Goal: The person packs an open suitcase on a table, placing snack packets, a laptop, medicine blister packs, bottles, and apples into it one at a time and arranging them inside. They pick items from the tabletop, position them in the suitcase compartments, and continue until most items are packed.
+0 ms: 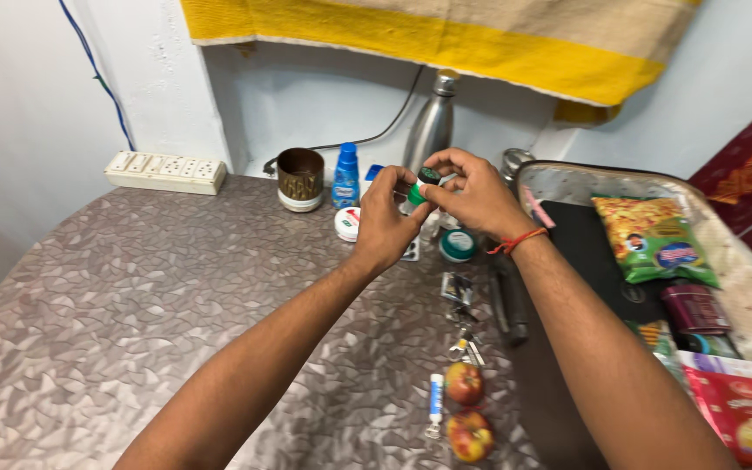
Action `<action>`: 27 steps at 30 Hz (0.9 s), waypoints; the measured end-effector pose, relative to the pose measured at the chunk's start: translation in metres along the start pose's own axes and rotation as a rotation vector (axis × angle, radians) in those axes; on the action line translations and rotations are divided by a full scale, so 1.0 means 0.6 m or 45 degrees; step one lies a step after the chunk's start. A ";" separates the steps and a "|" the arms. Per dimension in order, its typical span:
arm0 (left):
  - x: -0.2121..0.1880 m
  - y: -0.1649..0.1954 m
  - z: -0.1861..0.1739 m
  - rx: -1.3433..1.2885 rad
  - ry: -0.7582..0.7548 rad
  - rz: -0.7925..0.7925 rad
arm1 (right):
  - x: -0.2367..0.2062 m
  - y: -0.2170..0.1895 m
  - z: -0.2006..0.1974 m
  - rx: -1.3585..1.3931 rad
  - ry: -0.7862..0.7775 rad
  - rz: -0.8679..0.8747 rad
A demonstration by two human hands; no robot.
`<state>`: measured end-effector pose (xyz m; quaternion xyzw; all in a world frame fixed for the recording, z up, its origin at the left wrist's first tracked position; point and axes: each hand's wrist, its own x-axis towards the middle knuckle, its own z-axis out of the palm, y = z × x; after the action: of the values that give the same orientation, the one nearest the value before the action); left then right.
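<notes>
Left hand point(382, 222): raised above the tabletop point(132, 296), fingers curled closed around a small green bottle point(418, 193), gripping its lower part.

Right hand point(477, 193): meeting the left, fingertips pinched on the bottle's dark cap point(429, 176); a red thread point(518, 241) circles the wrist.

Green bottle: held in the air between both hands, tilted, over the far middle of the tabletop, in front of the steel flask point(431, 122).

Tabletop: rounded, grey leaf-pattern surface.

Far edge, left to right: white power strip point(165, 171) against the wall; brown mug point(299, 178); blue bottle point(345, 177) just beside the mug; steel flask behind the hands.

Below the hands: white round tin point(347, 224); teal-lidded round tin point(458, 245).

Near middle, in a rough line toward the viewer: small foil packet point(457, 287); keys point(466, 345); white and blue tube point(435, 404); two apples point(465, 383), one behind the other, just right of the tube.

Right side: open suitcase point(746, 278) holding a green and yellow snack bag point(654, 235), a dark red tin point(694, 307) and a red box point(746, 413).

Above: yellow and beige cloth point(446, 35) hanging over the recess.
</notes>
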<state>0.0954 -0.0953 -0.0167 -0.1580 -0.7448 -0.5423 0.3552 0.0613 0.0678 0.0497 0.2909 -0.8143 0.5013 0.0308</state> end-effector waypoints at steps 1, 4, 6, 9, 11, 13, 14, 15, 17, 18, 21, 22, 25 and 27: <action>-0.001 0.015 0.014 0.007 0.014 0.016 | -0.009 -0.006 -0.020 -0.017 -0.008 -0.004; -0.014 0.056 0.055 0.007 0.051 0.023 | -0.038 -0.016 -0.070 -0.051 -0.053 -0.014; -0.026 0.083 0.081 -0.024 0.056 -0.014 | -0.060 -0.020 -0.100 -0.048 -0.087 -0.021; -0.039 0.121 0.119 0.029 0.063 0.022 | -0.092 -0.025 -0.144 -0.152 -0.086 -0.046; -0.051 0.142 0.142 0.036 0.066 0.035 | -0.114 -0.023 -0.171 -0.169 -0.096 -0.038; -0.061 0.162 0.164 0.034 0.083 0.044 | -0.132 -0.020 -0.194 -0.174 -0.105 -0.006; -0.066 0.170 0.176 0.029 0.097 0.043 | -0.141 -0.018 -0.204 -0.170 -0.111 0.024; -0.072 0.178 0.187 0.023 0.109 0.040 | -0.151 -0.015 -0.214 -0.164 -0.116 0.058; -0.085 0.192 0.208 0.009 0.096 -0.044 | -0.169 -0.009 -0.229 -0.204 -0.130 -0.094; -0.088 0.198 0.218 0.002 0.090 -0.082 | -0.175 -0.008 -0.238 -0.225 -0.135 -0.174; -0.095 0.213 0.242 -0.006 0.100 -0.060 | -0.197 -0.008 -0.263 -0.258 -0.150 -0.168; -0.095 0.216 0.248 0.005 0.084 -0.069 | -0.202 -0.009 -0.268 -0.266 -0.138 -0.136; -0.091 0.225 0.263 0.003 0.043 -0.050 | -0.214 -0.011 -0.284 -0.280 -0.101 -0.082; -0.086 0.228 0.271 -0.039 0.028 0.017 | -0.221 -0.010 -0.294 -0.273 -0.085 -0.101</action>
<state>0.1581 0.1113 0.0167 -0.1624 -0.7314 -0.5529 0.3647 0.1319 0.2716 0.0968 0.3345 -0.8517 0.3997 0.0545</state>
